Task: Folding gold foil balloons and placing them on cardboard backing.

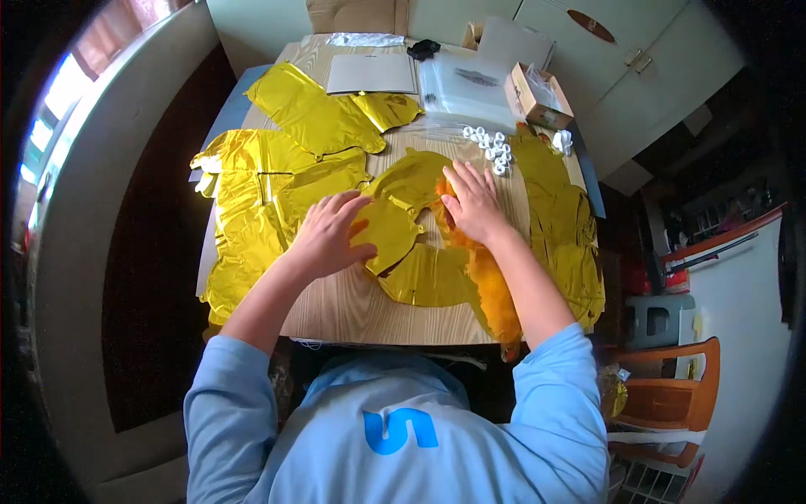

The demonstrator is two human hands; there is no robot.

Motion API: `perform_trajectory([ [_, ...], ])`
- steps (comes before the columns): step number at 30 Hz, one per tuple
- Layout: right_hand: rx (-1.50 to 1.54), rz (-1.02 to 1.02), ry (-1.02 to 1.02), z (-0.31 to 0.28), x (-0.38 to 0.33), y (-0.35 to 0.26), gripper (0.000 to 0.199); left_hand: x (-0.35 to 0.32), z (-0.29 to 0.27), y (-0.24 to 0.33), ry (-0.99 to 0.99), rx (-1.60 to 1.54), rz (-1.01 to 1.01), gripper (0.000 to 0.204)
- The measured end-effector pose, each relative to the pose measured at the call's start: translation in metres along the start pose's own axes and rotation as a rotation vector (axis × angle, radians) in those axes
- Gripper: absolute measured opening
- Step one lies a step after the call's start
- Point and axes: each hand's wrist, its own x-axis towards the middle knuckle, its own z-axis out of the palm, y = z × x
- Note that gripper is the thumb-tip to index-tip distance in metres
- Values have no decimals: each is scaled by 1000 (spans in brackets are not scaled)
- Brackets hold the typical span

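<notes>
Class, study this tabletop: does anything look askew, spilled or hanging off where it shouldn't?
Yes. The gold foil sheets at the table's left side droop over its edge, as does the gold foil on the right. Small white rings lie scattered loose. Both hands, left hand and right hand, press flat on foil.

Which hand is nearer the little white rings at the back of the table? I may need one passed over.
Right. The right hand lies flat on the gold foil balloons just below the white rings; the left hand rests further left and nearer the person.
</notes>
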Motion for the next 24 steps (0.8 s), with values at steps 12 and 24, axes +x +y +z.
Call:
perform_trajectory([
  [12, 56, 3, -22, 19, -29, -3, 62, -16, -79, -1, -322, -551, -251, 61],
  [24, 183, -42, 163, 19, -10, -8, 55, -20, -82, -35, -196, -567, -478, 21],
])
